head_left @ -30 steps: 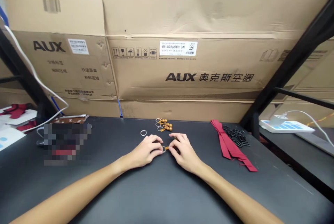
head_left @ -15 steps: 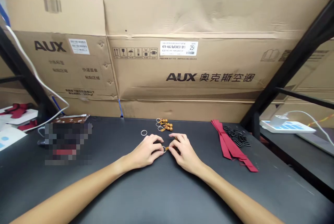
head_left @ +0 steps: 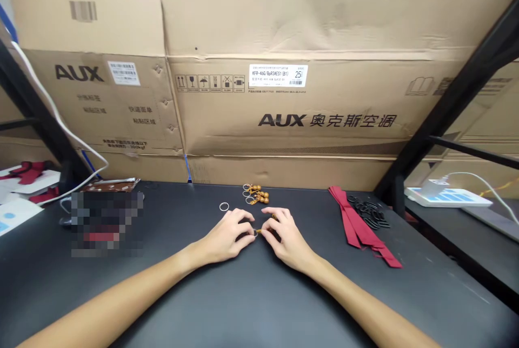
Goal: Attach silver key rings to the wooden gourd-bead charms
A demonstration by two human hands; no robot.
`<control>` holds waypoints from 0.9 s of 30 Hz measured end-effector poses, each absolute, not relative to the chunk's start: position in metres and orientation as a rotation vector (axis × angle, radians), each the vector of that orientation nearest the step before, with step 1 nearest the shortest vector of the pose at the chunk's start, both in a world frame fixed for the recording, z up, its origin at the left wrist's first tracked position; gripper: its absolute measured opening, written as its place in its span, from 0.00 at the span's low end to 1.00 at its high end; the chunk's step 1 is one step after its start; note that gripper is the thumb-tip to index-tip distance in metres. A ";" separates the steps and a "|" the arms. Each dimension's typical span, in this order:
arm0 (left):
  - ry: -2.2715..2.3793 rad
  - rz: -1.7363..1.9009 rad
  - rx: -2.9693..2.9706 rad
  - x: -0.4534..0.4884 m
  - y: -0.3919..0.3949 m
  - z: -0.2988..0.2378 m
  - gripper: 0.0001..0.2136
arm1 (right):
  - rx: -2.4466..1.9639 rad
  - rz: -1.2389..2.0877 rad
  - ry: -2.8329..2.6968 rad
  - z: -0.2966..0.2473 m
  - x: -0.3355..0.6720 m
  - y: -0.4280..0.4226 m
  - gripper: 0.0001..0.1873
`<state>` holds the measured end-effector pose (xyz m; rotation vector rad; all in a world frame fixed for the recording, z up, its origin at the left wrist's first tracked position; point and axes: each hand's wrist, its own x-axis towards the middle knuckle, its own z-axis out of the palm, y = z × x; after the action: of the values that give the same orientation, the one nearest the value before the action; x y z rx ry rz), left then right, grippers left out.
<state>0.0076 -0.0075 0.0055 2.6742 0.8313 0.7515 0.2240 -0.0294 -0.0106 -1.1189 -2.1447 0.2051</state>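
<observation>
Black tabletop [head_left: 259, 305], ring [head_left: 255, 232] between fingers [head_left: 245, 241]

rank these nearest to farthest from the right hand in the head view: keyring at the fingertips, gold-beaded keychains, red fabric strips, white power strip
From the right hand:
1. Keyring: at its fingertips
2. Gold-beaded keychains: just beyond it, slightly left
3. Red fabric strips: to its right, same tabletop
4. White power strip: far right, beyond the black frame

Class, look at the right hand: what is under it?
Under the right hand is the black table. An orange cord shows at the hand's fingertips; whatever the palm covers cannot be seen.
</observation>
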 end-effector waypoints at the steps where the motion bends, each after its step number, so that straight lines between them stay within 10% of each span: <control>1: 0.831 0.751 2.674 0.008 -0.008 0.005 0.05 | -1.098 0.223 -2.156 -0.009 0.224 -0.031 0.07; 27: 0.812 0.788 2.691 0.009 -0.010 0.004 0.05 | -1.025 0.304 -2.150 -0.005 0.220 -0.035 0.06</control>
<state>0.0090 -0.0100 0.0041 2.6911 0.8120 0.7878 0.2196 -0.0347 -0.0054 -1.0252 -2.1496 0.3043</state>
